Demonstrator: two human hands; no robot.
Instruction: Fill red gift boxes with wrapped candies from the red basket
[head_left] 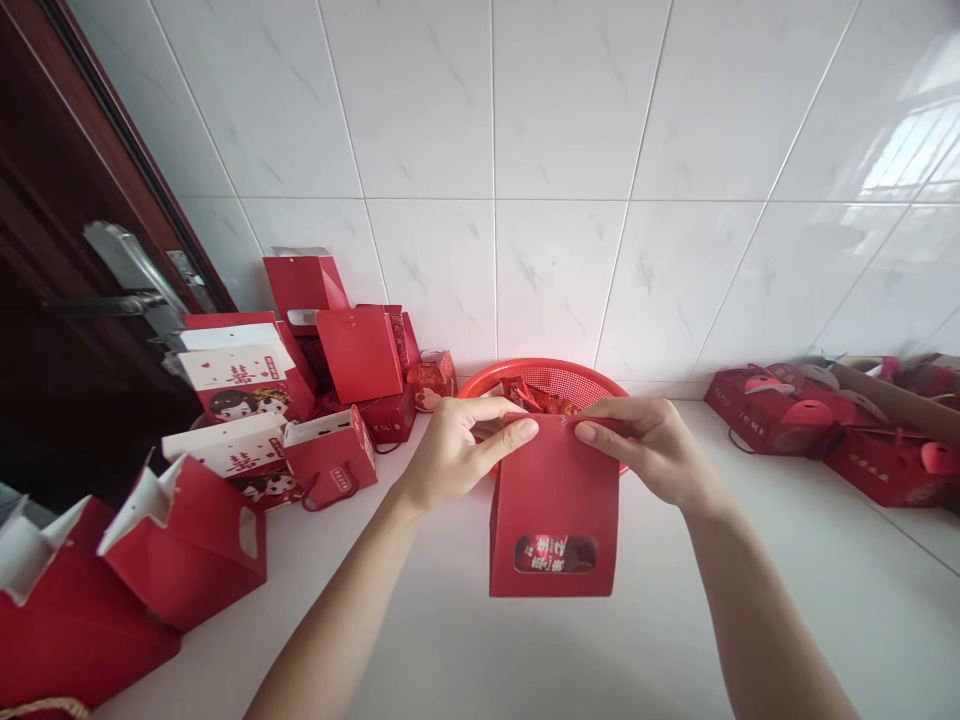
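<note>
A red paper gift box [559,490] hangs upright in front of me, its top edges pressed together. My left hand [469,450] pinches the top left corner between thumb and fingers. At the top right corner, my right hand [649,450] pinches the same edge. Small holes show near the middle of that edge. Through an oval window low on the front, red wrapped packets [551,553] with white lettering can be seen. Behind the box stands a red plastic basket [540,368], partly hidden, with red wrapped packets [525,395] inside.
Several open red boxes [187,540] and white-fronted boxes [240,372] crowd the left side. Closed red boxes [772,410] stand at the right by the tiled wall [562,270]. A dark door [75,300] with a metal handle [135,275] is at far left.
</note>
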